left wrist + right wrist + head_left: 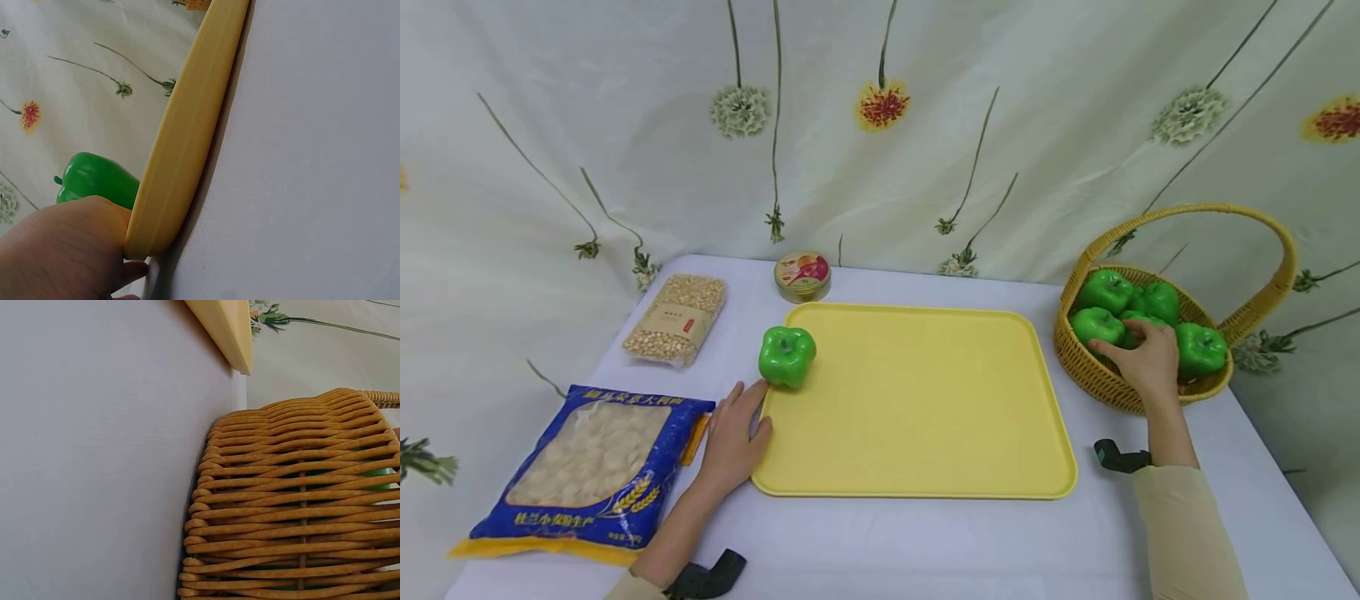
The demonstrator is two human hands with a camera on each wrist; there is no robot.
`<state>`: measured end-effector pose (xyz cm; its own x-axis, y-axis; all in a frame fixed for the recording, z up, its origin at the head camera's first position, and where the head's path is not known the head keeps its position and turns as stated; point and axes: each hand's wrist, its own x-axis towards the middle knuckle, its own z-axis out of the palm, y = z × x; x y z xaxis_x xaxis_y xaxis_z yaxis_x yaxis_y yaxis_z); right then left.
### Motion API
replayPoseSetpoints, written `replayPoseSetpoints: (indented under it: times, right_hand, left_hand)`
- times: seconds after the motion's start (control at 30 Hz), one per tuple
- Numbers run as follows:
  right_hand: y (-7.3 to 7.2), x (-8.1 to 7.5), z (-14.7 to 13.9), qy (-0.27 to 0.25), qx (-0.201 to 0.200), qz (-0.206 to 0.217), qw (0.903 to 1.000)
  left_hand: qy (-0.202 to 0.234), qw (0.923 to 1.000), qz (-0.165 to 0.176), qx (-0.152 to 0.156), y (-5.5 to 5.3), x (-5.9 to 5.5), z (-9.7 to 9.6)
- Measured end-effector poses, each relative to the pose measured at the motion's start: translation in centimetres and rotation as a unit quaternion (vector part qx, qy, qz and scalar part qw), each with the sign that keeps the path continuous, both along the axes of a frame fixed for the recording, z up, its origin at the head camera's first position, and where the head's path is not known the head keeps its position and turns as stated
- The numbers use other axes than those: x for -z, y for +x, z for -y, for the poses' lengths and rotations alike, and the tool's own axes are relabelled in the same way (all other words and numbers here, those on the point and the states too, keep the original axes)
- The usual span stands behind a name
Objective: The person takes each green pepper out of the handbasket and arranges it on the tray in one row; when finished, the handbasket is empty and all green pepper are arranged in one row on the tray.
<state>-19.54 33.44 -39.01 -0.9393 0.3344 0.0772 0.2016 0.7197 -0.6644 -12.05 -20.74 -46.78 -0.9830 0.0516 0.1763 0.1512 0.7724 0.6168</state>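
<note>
At the left rim of the yellow tray (pixel 910 400) is my left hand (pixel 733 437), thumb over the rim and fingers along its outer side. Just beyond the fingertips, a glossy green bell pepper (pixel 787 357) sits on the tray's far left corner; it also shows behind the hand in the left wrist view. My right hand (pixel 1142 358) reaches into a wicker basket (pixel 1093 377), thumb and bent fingers about a green bell pepper (pixel 1096 325) at the front left. Other green peppers (pixel 1201 348) lie around it. In the right wrist view the basket wall (pixel 294 506) hides most of that hand.
A blue and yellow bag (pixel 587 475) lies beside the left forearm. Behind it are a clear pack of pale grains (pixel 677 321) and a round tin (pixel 802 277) near the cloth backdrop. The basket's tall handle (pixel 1210 208) arches over the peppers.
</note>
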Motion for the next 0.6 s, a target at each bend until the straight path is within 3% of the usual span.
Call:
replayPoseSetpoints:
  times: [0.27, 0.6]
  right_hand:
    - [0.11, 0.0, -0.13, -0.041, 0.018, -0.024, 0.9987]
    - [0.3, -0.49, -0.14, -0.105, 0.045, -0.016, 0.9933]
  left_hand:
    - [0.0, 1.0, -0.001, 0.001, 0.01, -0.03, -0.08]
    - [0.002, 0.9999, 0.015, -0.001, 0.0, -0.05, -0.07]
